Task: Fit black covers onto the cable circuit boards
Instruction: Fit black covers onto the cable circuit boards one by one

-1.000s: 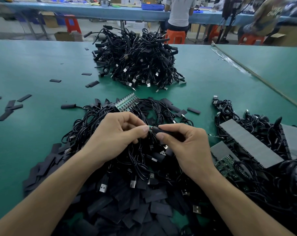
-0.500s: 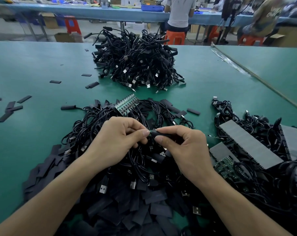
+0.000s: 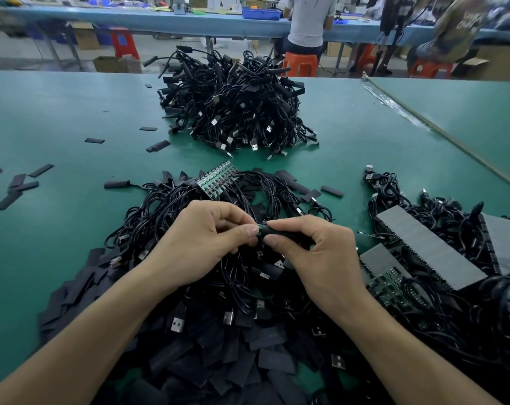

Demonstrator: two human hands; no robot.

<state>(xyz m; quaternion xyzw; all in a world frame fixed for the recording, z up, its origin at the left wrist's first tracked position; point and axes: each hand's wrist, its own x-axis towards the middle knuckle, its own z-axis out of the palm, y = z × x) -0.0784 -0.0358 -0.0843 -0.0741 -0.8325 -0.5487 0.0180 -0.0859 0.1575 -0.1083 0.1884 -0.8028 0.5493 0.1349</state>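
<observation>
Over a green tabletop (image 3: 58, 118), a worker's left hand (image 3: 201, 244) pinches the end of a cable circuit board (image 3: 259, 229) while the right hand (image 3: 315, 252), fingers curled, grips a black cover (image 3: 278, 232) against it. The hands meet above a tangle of cables (image 3: 166, 217). Loose covers (image 3: 218, 361) lie heaped nearest the camera, a row of bare boards (image 3: 217, 179) sits just beyond, and a larger cable pile (image 3: 236, 109) lies farther back.

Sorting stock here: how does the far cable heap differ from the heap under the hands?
The far heap is a tight mound, with covered ends sticking out; the near heap sprawls flat, with bare green boards showing. Loose covers crowd the near heap; few lie by the far heap. Both are black USB cables.
</observation>
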